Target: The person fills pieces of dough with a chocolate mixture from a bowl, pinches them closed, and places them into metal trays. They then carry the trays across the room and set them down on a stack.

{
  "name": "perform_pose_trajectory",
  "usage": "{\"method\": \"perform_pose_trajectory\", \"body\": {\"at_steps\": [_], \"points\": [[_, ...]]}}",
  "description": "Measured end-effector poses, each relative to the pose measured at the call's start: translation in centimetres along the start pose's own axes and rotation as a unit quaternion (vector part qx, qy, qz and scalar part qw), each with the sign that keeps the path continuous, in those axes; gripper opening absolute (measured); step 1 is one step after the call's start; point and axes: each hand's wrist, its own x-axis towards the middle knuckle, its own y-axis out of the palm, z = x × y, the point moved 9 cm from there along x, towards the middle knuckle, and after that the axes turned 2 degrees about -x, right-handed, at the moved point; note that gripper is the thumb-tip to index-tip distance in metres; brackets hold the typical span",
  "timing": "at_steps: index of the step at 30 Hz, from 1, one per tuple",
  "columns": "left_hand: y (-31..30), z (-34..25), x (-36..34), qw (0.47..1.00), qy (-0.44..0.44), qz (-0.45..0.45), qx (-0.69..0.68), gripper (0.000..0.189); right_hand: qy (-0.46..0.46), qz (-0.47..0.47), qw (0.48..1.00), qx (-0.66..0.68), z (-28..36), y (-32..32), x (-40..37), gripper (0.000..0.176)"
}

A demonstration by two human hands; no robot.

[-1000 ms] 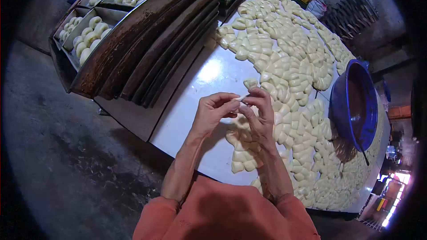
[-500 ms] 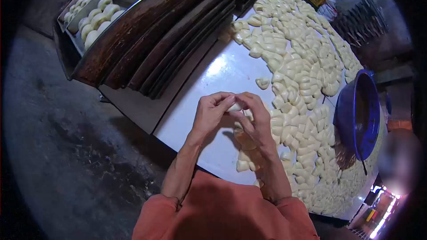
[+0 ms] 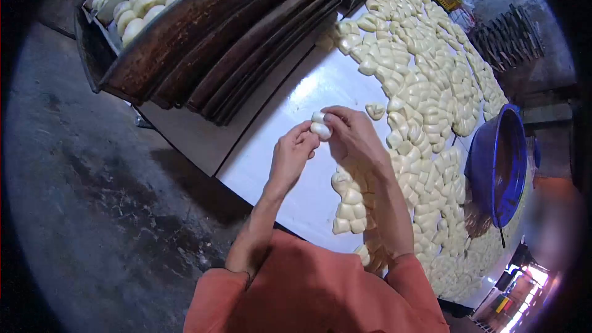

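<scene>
Landmark: blue basin, at the counter's right edge; all places are given from it.
Dough: one small pale lump, held in the air over the bare counter, well left of the basin.
Left hand: fingers closed narrowly on the lump's near side, thumb side up.
Right hand: fingers curled over the lump's far side and top, so the lump is pinched between both hands.
Grip, judged: the lump is held clear of the counter, probably so it can be turned and shaped freely between the fingertips.
Cut pieces: a dense spread packed edge to edge on the counter, between the hands and the basin, and beyond; likely kept within the right hand's reach.
Lone piece: apart from the spread, on its side away from the basin, just beside the right hand.
Trays: a dark stack tilted against the counter edge farthest from the basin.
Rolls: shaped, lined up in the top tray; seemingly the finished form.
Basin contents: cannot be told.
</scene>
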Motion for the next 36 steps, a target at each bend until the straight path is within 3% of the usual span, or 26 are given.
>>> {"method": "perform_pose_trajectory", "body": {"at_steps": [1,4,5,8,10,13,16,18,21,24,25,29,33,36], "points": [[-0.4,0.2,0.0,1.000,0.002,-0.015,0.008,0.046,0.052,-0.002,0.998,-0.036,-0.5,-0.8,-0.2,0.031],[-1.2,-1.3,-1.5,0.998,0.021,-0.029,0.051,0.051,-0.061,-0.115,0.979,-0.159,1.5,-3.9,-2.9,0.033],[-1.7,-1.5,-2.0,0.997,0.015,-0.033,0.073,0.050,-0.025,-0.013,0.986,-0.162,1.0,-3.6,-4.0,0.038],[-2.2,-2.2,-3.6,0.993,-0.016,-0.036,0.109,0.043,-0.129,0.098,0.939,-0.304,2.8,-0.9,-7.8,0.038],[-1.3,-1.6,-4.4,0.995,-0.041,0.006,0.095,0.041,-0.142,0.127,0.905,-0.381,1.3,1.4,-10.0,0.032],[1.1,-1.3,-5.7,0.979,-0.018,0.071,0.190,0.046,-0.233,0.055,0.905,-0.351,2.0,1.3,-11.6,0.035],[4.7,-0.6,-6.9,0.957,0.004,0.143,0.254,0.055,-0.149,0.079,0.972,-0.163,0.3,-0.5,-12.2,0.031],[7.1,-2.4,-7.8,0.927,0.148,0.146,0.313,0.054,-0.050,-0.006,0.998,-0.033,-0.6,-2.7,-13.3,0.030],[9.3,-1.8,-7.8,0.897,0.219,0.149,0.354,0.044,0.065,-0.128,0.969,0.199,-2.2,-4.2,-13.9,0.034],[9.5,-1.0,-7.1,0.892,0.225,0.147,0.363,0.029,0.135,-0.072,0.970,0.189,-3.7,-4.6,-13.7,0.034],[9.4,-1.5,-7.2,0.899,0.235,0.133,0.345,0.022,0.123,-0.039,0.967,0.218,-4.9,-3.9,-13.7,0.034],[9.3,-2.1,-7.4,0.893,0.273,0.144,0.329,0.016,-0.019,0.017,0.998,-0.050,-3.3,-3.2,-13.9,0.038],[9.0,-1.8,-7.0,0.918,0.211,0.156,0.298,0.017,-0.039,0.026,0.994,-0.098,-2.1,-3.2,-13.7,0.027],[8.8,-1.7,-7.2,0.949,0.100,0.148,0.258,0.017,-0.014,0.017,0.997,-0.079,-2.9,-3.4,-13.7,0.023]]}}
